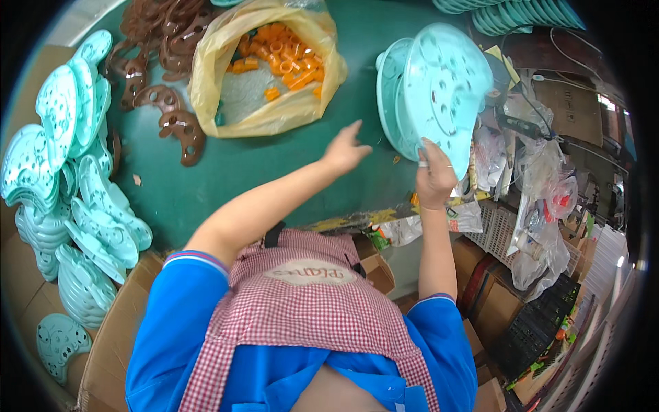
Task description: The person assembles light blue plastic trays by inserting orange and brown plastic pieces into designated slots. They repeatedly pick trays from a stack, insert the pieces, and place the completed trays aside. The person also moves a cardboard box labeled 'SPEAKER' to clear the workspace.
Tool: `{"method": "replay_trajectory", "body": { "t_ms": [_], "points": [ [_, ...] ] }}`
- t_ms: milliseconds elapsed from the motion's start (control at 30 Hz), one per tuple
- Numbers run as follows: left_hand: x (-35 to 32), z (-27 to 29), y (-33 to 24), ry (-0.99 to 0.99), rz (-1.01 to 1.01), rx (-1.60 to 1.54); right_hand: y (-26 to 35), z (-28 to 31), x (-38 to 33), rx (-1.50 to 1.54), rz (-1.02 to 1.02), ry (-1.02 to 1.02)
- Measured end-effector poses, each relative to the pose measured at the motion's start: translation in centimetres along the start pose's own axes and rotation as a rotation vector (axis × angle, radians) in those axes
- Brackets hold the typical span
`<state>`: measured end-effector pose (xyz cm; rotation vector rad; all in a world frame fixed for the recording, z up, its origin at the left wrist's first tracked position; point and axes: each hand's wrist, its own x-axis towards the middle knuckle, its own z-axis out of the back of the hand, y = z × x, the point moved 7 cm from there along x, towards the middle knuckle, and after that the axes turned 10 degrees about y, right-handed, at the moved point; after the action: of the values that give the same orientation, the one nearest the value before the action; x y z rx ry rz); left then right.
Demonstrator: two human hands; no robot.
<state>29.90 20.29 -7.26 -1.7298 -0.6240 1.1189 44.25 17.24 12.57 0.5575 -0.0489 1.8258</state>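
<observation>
My right hand (435,180) grips the lower edge of a turquoise plastic panel (446,89), curved and dotted with small cut-outs. Behind it, more turquoise panels (392,96) stand close together; whether they touch it I cannot tell. Over the green table (274,175), my left hand (347,147) is open and holds nothing, its fingers apart and pointing toward those panels. Beyond that hand, a yellowish plastic bag (274,130) lies spread wide, with small orange plastic parts (281,55) inside.
Brown curved plastic pieces (182,130) are heaped at the far left of the table. Stacked turquoise panels (58,123) fill cardboard on the left. Further turquoise panels (511,17) sit at the far right. Clear plastic bags (539,261) and a pale crate (498,230) crowd the right side.
</observation>
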Motion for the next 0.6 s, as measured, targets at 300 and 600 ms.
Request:
{"method": "replay_trajectory", "body": {
  "t_ms": [300, 600],
  "points": [
    [7.9, -2.3, -0.2, -0.059, 0.166, -0.318, -18.6, -2.1, -4.4, 0.038, -0.693, -0.004],
    [-8.2, 15.2, -1.6, 0.094, 0.350, -0.168, 0.2, -6.0, -10.2, 0.834, -0.785, 0.330]
  ]
}}
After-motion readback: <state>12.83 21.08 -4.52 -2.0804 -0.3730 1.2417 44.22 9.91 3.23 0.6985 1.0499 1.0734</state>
